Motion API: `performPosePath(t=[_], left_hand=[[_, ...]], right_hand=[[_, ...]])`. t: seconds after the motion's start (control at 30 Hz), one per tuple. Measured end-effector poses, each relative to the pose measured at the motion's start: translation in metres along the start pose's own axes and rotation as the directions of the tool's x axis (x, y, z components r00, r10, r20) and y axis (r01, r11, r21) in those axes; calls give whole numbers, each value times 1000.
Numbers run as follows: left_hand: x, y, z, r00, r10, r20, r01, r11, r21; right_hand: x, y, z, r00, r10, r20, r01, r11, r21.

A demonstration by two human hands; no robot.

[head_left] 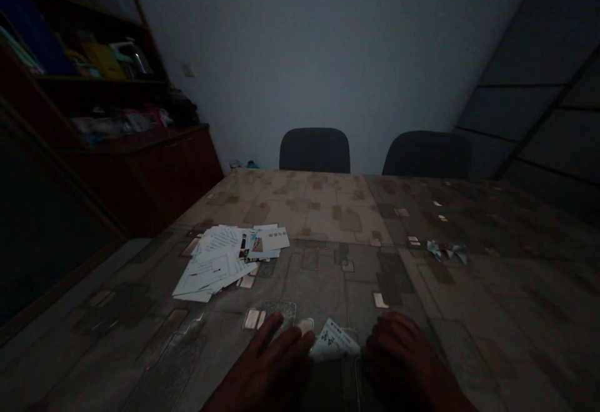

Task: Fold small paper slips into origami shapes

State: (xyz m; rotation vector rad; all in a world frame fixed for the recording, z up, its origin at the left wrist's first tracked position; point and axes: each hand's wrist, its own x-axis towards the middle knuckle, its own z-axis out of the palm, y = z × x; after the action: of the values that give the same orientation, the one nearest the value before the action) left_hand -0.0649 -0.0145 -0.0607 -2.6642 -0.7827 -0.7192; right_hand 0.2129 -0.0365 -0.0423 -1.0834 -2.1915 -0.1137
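A small piece of printed paper [334,341], folded to a point at the top, lies on the patterned tablecloth near the front edge of view. My left hand [274,365] is at its left side, fingertips against the paper's left corner, with the fingers partly spread. At the paper's right corner is my right hand [403,359], its fingers curled together; what they grip there is too dark to make out. Further left on the table sits a loose pile of printed sheets and cards [218,265].
A folded paper piece [445,251] lies on the right of the table [328,212]. Two dark chairs [315,149] [426,154] stand at the far edge. Shelves with various items [107,80] are at the left, above a red cabinet [178,174].
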Motion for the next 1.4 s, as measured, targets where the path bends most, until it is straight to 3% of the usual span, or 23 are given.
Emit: performPosePath(t=[0.13,0.23,0.3,0.4,0.57,0.73,0.87,0.93,1.0,1.1,1.23,1.3,1.4], left_hand=[[6,1,-7,994,-109,-30,105,987,-121],[21,1,-10,996,-92,18,93,963,-254],[34,-1,-11,989,-77,130,112,950,-291],[52,-2,-8,982,8,189,33,977,-212],[61,-1,1,992,43,119,-31,994,-103],[59,0,5,993,61,98,-54,996,-70],[59,-4,10,998,59,-21,-60,994,-93],[60,-7,9,996,11,-83,-23,990,-139],[62,-9,3,994,-80,-78,58,967,-247],[67,-9,-10,963,-249,103,268,836,-480],[72,-6,-18,913,-350,210,399,657,-640],[73,-5,-18,901,-375,219,420,625,-658],[72,-3,-16,908,-375,186,401,655,-640]], right_hand=[[1,0,2,999,0,35,1,999,-53],[7,1,1,996,-63,59,68,993,-96],[14,2,-2,992,-91,88,100,989,-108],[23,5,-3,984,-99,151,110,992,-65],[26,10,8,972,-113,207,110,994,28],[26,9,15,977,-112,181,118,993,-21],[30,5,16,976,-130,174,141,989,-51],[34,3,17,984,-125,125,129,991,-20],[38,0,17,993,-77,90,71,995,69],[43,-3,12,983,100,151,-136,960,246],[46,-2,2,927,208,312,-312,889,335],[48,-3,-2,916,218,338,-335,878,342],[51,-8,-3,941,177,289,-271,905,327]])
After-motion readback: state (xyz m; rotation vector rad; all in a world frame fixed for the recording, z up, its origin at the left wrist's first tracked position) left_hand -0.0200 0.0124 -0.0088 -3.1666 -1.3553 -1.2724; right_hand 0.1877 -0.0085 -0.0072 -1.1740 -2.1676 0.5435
